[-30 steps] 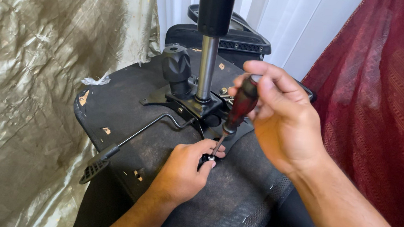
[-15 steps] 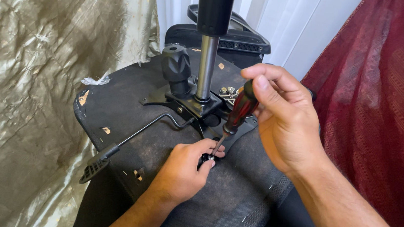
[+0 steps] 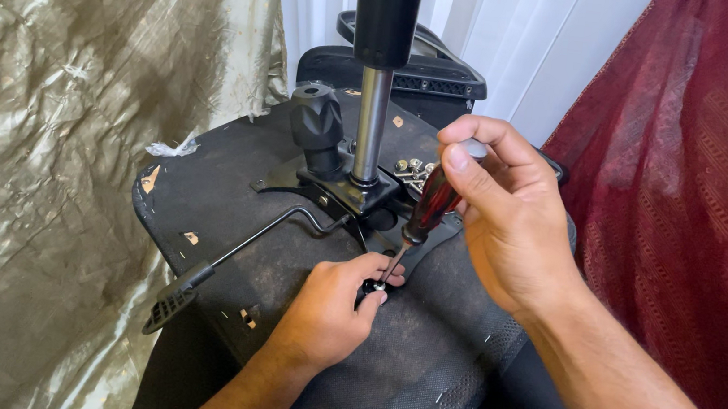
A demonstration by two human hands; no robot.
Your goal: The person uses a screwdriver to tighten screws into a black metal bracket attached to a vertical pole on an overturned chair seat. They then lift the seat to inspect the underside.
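An office chair lies upside down, its black seat underside (image 3: pixel 230 190) facing up. My right hand (image 3: pixel 507 219) grips a red-handled screwdriver (image 3: pixel 424 215), tilted, with its tip down at a dark screw or fitting near the seat's front. My left hand (image 3: pixel 330 309) rests on the seat and pinches that fitting at the screwdriver tip with thumb and forefinger. The metal mechanism plate (image 3: pixel 351 196) sits just behind, with a chrome gas cylinder (image 3: pixel 371 124) rising from it.
A black tension knob (image 3: pixel 318 128) stands beside the cylinder. A long lever with a flat paddle (image 3: pixel 174 297) runs off to the left. Loose bolts (image 3: pixel 412 172) lie on the plate. Gold cloth hangs left, dark red cloth right, a white curtain behind.
My right hand has shifted slightly on the screwdriver handle. My left hand and the screwdriver tip stay at the same spot.
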